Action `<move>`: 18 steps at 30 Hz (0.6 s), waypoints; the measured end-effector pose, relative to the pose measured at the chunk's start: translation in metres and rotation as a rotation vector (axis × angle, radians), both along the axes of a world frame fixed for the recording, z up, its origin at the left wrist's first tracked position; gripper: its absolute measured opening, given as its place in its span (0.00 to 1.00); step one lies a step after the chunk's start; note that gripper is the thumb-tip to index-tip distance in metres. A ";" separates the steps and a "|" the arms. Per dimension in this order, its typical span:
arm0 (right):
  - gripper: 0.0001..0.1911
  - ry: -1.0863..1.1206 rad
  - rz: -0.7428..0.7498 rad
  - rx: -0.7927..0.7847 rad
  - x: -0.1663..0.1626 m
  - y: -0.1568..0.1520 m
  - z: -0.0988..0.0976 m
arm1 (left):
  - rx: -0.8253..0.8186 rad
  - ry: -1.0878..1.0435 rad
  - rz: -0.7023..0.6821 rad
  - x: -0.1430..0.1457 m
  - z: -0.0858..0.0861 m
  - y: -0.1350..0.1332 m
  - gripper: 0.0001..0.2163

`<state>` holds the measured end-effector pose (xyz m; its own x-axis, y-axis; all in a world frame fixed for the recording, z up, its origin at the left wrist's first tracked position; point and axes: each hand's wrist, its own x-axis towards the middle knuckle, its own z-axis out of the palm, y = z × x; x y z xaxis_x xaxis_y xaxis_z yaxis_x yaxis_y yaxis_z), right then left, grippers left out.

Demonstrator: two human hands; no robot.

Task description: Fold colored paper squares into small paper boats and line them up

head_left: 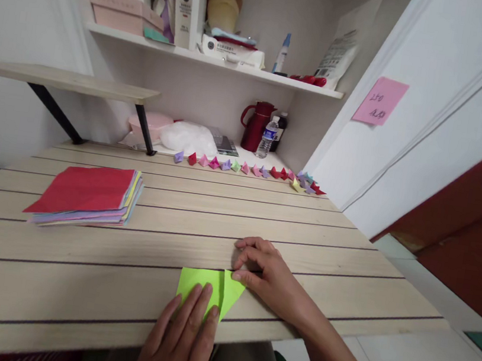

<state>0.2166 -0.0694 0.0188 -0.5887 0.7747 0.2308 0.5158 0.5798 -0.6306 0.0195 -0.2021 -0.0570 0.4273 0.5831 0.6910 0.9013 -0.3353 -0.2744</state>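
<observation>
A bright green sheet of paper (202, 277) lies near the table's front edge, with a crease or folded edge and a pointed flap on its right side. My left hand (186, 331) rests flat on its lower part, fingers stretched out and hiding that portion. At the upper right of the paper is my right hand (268, 271), its thumb touching the flap. The other fingers of that hand are bent and apart, above the wood just beyond the paper.
A stack of coloured paper (87, 192) with red on top lies at the left. Small folded paper pieces (226, 165) line the table's back edge. Behind them stand a red jug (257, 126) and a water bottle (267, 137). A raised wooden shelf (67, 80) overhangs the back left.
</observation>
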 end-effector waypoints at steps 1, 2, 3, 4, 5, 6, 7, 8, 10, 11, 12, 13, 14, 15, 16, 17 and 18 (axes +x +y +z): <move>0.02 -0.010 -0.011 0.005 -0.001 0.000 -0.001 | 0.003 -0.008 0.006 -0.001 0.000 0.000 0.15; 0.04 -0.019 -0.023 0.015 -0.001 0.000 -0.001 | 0.006 -0.011 0.006 -0.001 -0.001 0.001 0.15; 0.05 -0.028 -0.034 0.027 -0.002 0.000 -0.002 | 0.012 -0.015 0.003 0.000 -0.002 0.001 0.15; 0.07 -0.037 -0.045 0.040 -0.003 -0.001 -0.003 | 0.019 -0.023 0.001 0.000 -0.003 0.001 0.16; 0.08 -0.047 -0.054 0.051 -0.004 -0.001 -0.003 | 0.025 -0.036 0.003 0.001 -0.004 0.001 0.17; 0.08 -0.057 -0.062 0.061 -0.004 -0.002 -0.004 | 0.034 -0.049 0.006 0.002 -0.005 0.001 0.18; 0.09 -0.063 -0.067 0.066 -0.005 -0.002 -0.004 | 0.043 -0.061 0.009 0.003 -0.006 0.001 0.19; 0.09 -0.072 -0.073 0.075 -0.006 -0.003 -0.005 | 0.043 -0.070 0.016 0.004 -0.006 0.001 0.21; 0.08 -0.102 -0.078 0.103 -0.008 -0.005 -0.005 | 0.025 -0.081 0.033 0.007 -0.005 0.000 0.22; 0.08 -0.122 -0.081 0.119 -0.009 -0.006 -0.005 | 0.005 -0.096 0.051 0.009 -0.004 -0.001 0.22; 0.08 -0.144 -0.088 0.136 -0.010 -0.007 -0.005 | -0.018 -0.115 0.073 0.012 -0.003 -0.002 0.22; 0.09 -0.166 -0.096 0.149 -0.011 -0.008 -0.004 | -0.041 -0.137 0.101 0.014 -0.001 -0.003 0.22; 0.09 -0.185 -0.106 0.158 -0.012 -0.008 -0.004 | -0.059 -0.159 0.128 0.016 0.000 -0.004 0.23; 0.09 -0.200 -0.119 0.164 -0.012 -0.009 -0.004 | -0.071 -0.176 0.152 0.018 0.002 -0.005 0.23; 0.10 -0.213 -0.130 0.169 -0.012 -0.009 -0.004 | -0.083 -0.185 0.169 0.020 0.003 -0.006 0.23; 0.10 -0.221 -0.139 0.174 -0.012 -0.008 -0.004 | -0.087 -0.185 0.177 0.021 0.003 -0.006 0.22; 0.09 -0.217 -0.144 0.182 -0.011 -0.007 -0.004 | -0.086 -0.182 0.182 0.022 0.003 -0.006 0.22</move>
<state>0.2052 -0.0768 0.0145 -0.5265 0.8113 0.2541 0.7120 0.5841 -0.3898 0.0411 -0.2078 -0.0540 0.1833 0.6992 0.6910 0.9808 -0.1780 -0.0801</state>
